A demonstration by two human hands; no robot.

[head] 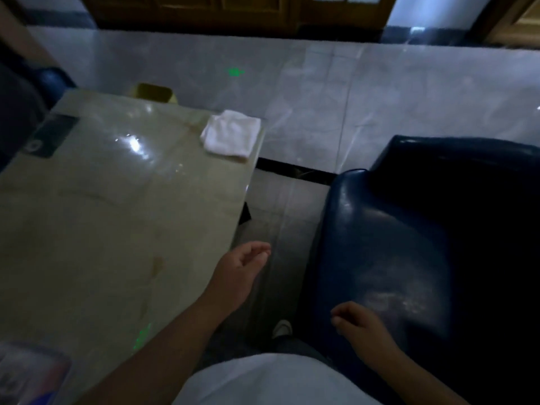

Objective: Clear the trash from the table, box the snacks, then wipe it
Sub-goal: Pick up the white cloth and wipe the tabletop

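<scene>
Glossy marble table [96, 217], dim room; folded white cloth [230, 133] sits at its far right corner. Left hand [236, 276], loosely open and empty, hovers at the table's near right edge, cloth straight ahead and well apart. Right hand [359, 323], half curled and empty, is farther off, over the blue chair [409, 229].

Both forearms are bare to the bottom edge of the view, with no sleeves, watch or rings visible. The left hand [236, 271] and right hand [358, 320] are bare, ungloved. A white shirt [263, 381] covers the torso, and a white shoe [283, 328] shows below dark trousers [295, 347].
</scene>
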